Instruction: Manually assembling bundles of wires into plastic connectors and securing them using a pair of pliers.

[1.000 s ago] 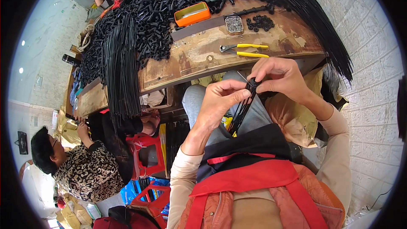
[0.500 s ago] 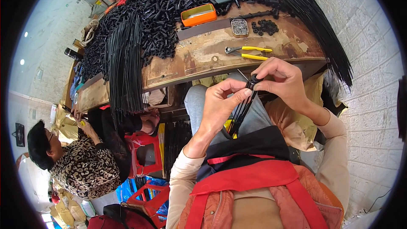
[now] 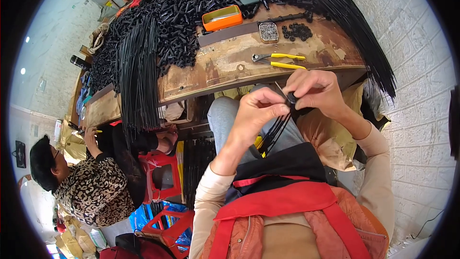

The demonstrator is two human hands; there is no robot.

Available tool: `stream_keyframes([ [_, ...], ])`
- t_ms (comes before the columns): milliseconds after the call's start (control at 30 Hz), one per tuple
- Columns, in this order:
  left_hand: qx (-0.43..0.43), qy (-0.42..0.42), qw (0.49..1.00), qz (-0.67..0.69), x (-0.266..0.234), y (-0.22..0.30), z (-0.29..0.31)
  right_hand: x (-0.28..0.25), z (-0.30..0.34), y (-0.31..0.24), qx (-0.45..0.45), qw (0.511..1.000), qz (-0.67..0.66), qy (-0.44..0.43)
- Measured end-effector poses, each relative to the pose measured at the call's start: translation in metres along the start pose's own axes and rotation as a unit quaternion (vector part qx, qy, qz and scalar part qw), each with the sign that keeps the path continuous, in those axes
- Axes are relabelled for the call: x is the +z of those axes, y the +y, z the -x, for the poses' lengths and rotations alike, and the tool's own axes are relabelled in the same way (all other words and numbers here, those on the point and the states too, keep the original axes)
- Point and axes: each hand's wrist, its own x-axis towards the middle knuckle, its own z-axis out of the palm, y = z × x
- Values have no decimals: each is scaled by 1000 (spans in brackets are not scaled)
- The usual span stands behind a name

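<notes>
Hands at centre of the frame, raised over the lap. Left hand (image 3: pixel 254 112): fingers pinched together on a bundle of thin black rods (image 3: pixel 274 132) that trails down toward the lower centre. Right hand (image 3: pixel 314 88): fingers clamped on a small black cap (image 3: pixel 291 98) at the top end of the bundle, touching the left fingertips. Wooden desk (image 3: pixel 230 64), upper centre: yellow-handled pliers (image 3: pixel 280 60) just above the hands; orange tin (image 3: pixel 222 17) and small round metal tin (image 3: pixel 268 31) further up; heap of black tube pieces (image 3: pixel 182 19) across the upper left. Long black rods (image 3: pixel 139 76) hang over the desk's left edge; another sheaf (image 3: pixel 359 43) fans down the upper right. Seated person in patterned top (image 3: pixel 91 187), lower left, beside a red stool (image 3: pixel 163 175).
</notes>
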Motion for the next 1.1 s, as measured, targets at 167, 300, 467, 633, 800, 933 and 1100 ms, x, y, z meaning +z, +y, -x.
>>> stream_keyframes([
  [167,269,232,867,-351,25,-8,18,30,-10,6,44,993,9,112],
  [300,180,190,916,-304,7,13,22,50,-24,15,-85,990,79,84],
  [467,224,180,939,-189,-17,46,26,59,-16,60,99,976,-168,101],
  [633,225,160,941,-195,-42,50,24,82,-18,61,157,985,-46,63],
  [800,194,150,955,-167,-43,51,23,85,-19,61,151,985,51,60],
  [933,249,204,922,-216,-28,45,23,88,-22,67,178,978,86,63],
  [1100,250,250,923,-153,-31,37,24,98,-22,62,185,976,83,77],
])
